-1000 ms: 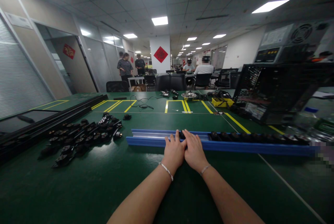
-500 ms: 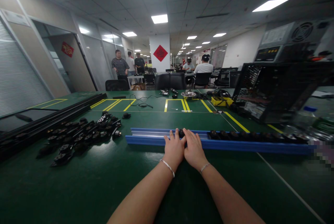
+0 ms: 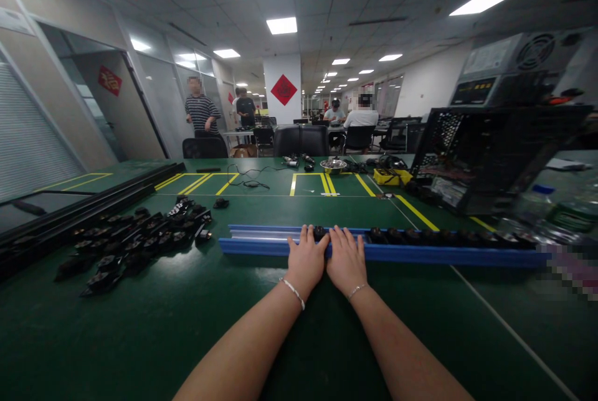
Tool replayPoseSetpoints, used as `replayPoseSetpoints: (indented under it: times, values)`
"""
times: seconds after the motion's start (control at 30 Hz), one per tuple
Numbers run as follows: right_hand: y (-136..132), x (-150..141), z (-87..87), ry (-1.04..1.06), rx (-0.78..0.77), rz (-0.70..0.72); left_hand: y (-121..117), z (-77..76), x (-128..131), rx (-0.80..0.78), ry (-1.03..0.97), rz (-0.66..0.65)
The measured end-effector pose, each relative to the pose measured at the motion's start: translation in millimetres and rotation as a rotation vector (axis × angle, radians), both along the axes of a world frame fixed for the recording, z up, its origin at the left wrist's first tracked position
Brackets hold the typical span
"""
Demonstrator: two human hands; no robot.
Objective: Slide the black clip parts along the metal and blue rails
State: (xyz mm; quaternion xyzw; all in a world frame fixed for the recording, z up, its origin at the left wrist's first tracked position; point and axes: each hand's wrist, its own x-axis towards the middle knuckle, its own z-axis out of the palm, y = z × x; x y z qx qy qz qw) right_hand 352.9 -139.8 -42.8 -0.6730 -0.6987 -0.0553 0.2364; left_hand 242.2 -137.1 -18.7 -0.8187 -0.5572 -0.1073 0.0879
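Observation:
A long blue channel rail lies across the table in front of me. My left hand reaches over its near wall, with a small black part in the channel between its index finger and thumb. Close beside it, my right hand rests on the rail with its fingers stretched and slightly apart. What its fingertips touch inside the channel is hidden. Further right, several similar black parts stand in a row in the same channel.
Left of the rail lies a pile of loose black parts, and beyond it long black rails. At the back are a metal bowl and a yellow tray. An open computer case and bottles stand right. People are further off.
My hands have moved slightly apart, so the small black part between them shows more clearly. The whole view has shifted a little.

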Motion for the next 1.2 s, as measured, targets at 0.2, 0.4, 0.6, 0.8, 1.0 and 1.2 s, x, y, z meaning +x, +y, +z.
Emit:
replayPoseSetpoints:
  times: [0.2,0.4,0.6,0.8,1.0,1.2]
  values:
    - [-1.7,-0.3,1.5,-0.023,-0.024,-0.009,-1.6,3.4,-1.0,-0.030,-0.009,0.007]
    - [-1.5,-1.5,3.0,-0.017,-0.033,-0.013,-1.3,3.2,-13.6,-0.042,0.001,0.041]
    - [-1.5,-2.1,3.0,-0.020,-0.034,-0.021,-0.9,4.5,-24.4,-0.032,0.019,0.061]
    - [-1.9,-2.2,3.2,-0.025,-0.028,-0.022,-0.2,5.8,-29.7,-0.015,0.026,0.058]
    - [-1.4,-1.5,3.1,-0.031,-0.028,-0.024,0.7,5.9,-37.6,0.007,0.035,0.077]
    - [-2.5,-0.7,2.8,-0.025,-0.022,-0.017,1.3,3.3,-43.9,0.033,0.028,0.085]
